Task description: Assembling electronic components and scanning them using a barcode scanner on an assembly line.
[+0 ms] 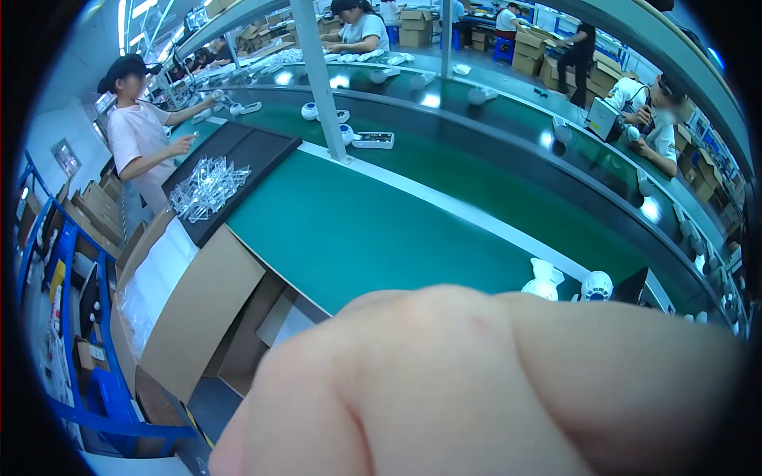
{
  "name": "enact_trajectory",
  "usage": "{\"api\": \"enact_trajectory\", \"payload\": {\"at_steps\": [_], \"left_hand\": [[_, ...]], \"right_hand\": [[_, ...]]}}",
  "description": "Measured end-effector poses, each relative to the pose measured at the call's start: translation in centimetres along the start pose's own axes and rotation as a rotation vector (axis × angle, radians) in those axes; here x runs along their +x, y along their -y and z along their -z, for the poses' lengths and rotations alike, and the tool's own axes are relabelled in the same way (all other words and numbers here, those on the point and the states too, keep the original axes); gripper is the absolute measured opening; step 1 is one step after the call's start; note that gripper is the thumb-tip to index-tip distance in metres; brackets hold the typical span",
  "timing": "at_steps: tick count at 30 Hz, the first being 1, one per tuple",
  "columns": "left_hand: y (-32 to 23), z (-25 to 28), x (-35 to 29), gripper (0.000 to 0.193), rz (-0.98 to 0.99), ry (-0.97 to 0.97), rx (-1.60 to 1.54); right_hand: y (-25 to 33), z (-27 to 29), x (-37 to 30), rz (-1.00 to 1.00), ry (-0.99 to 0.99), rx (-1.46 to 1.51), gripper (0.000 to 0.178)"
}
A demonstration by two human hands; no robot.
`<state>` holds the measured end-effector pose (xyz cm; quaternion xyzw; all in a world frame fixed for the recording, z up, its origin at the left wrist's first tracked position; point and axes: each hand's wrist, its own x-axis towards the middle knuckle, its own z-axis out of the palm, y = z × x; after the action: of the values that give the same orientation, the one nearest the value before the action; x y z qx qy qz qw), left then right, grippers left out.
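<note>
Very close to the view, my right hand (444,381) fills the lower middle and right. Its knuckles show and its fingers bend toward the lower edge, pressed together. The fingertips are out of sight, so whatever they hold, if anything, is hidden. Just beyond the knuckles, on the green work surface (381,226), stand a white rounded device (543,279) and a white device with a round, dotted head (596,286), both partly covered by the hand. My left hand is outside the picture.
A black tray (262,147) of clear plastic pieces (208,188) sits at left above an open cardboard box (202,305). A white post (319,87) rises by the conveyor belt (468,174), which carries white devices. A co-worker (143,135) stands at left; others work farther off.
</note>
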<state>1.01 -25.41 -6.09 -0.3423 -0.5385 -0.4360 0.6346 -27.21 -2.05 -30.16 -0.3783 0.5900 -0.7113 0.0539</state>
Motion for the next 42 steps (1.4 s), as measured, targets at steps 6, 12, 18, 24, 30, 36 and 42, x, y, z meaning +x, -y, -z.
{"api": "enact_trajectory", "payload": {"at_steps": [6, 12, 18, 24, 30, 36, 42], "left_hand": [[0.3, 0.3, 0.7, 0.031, -0.004, 0.043, -0.014], [0.2, 0.3, 0.8, 0.031, -0.004, 0.027, -0.011], [0.1, 0.2, 0.7, 0.031, -0.001, 0.009, -0.004], [-0.4, 0.1, 0.2, 0.031, 0.022, -0.01, 0.01], [-0.1, -0.5, 0.2, 0.031, 0.034, -0.015, -0.005], [-0.2, -0.8, -0.4, 0.031, 0.07, -0.052, -0.009], [-0.2, -0.7, -0.1, 0.031, 0.074, -0.04, -0.013]], "right_hand": [[-0.1, 0.7, -0.6, -0.019, 0.007, 0.006, 0.043], [0.9, 0.1, 0.1, -0.007, 0.01, -0.011, 0.043], [1.0, 0.3, 0.2, 0.005, 0.02, -0.022, 0.042], [0.7, 0.0, -0.1, -0.004, 0.014, -0.027, 0.039], [0.8, -0.3, 0.5, 0.026, 0.024, -0.013, 0.039], [1.4, 0.0, 0.1, 0.036, 0.057, -0.024, 0.039], [1.0, -0.4, 0.5, 0.032, 0.026, 0.008, 0.038]]}}
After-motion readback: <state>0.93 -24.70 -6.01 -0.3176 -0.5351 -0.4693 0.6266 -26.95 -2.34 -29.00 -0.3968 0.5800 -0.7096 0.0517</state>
